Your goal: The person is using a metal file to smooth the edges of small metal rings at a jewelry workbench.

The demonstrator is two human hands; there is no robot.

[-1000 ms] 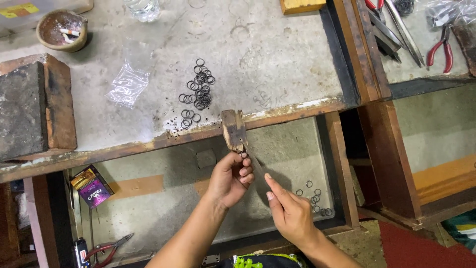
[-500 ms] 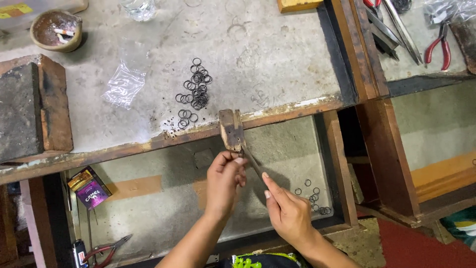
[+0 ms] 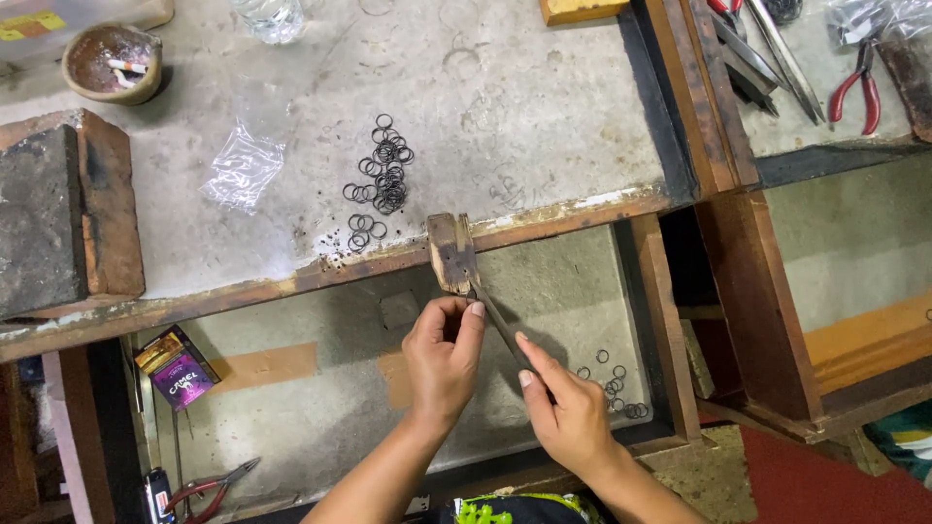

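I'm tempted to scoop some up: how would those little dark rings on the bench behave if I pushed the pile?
The rings look like thin wire loops, so probably very light and stiff. They lie flat and overlapping, so a push would likely slide and scatter them. Some seem linked or tangled and may drag along in clumps.

Purple-gold box [image 3: 175,366], clear bag [image 3: 243,170]

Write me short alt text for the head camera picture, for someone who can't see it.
Seen from above, a left hand and a right hand work with a thin dark tool against a wooden peg on the edge of a worn workbench. Small dark rings lie piled on the bench, more in the tray below.
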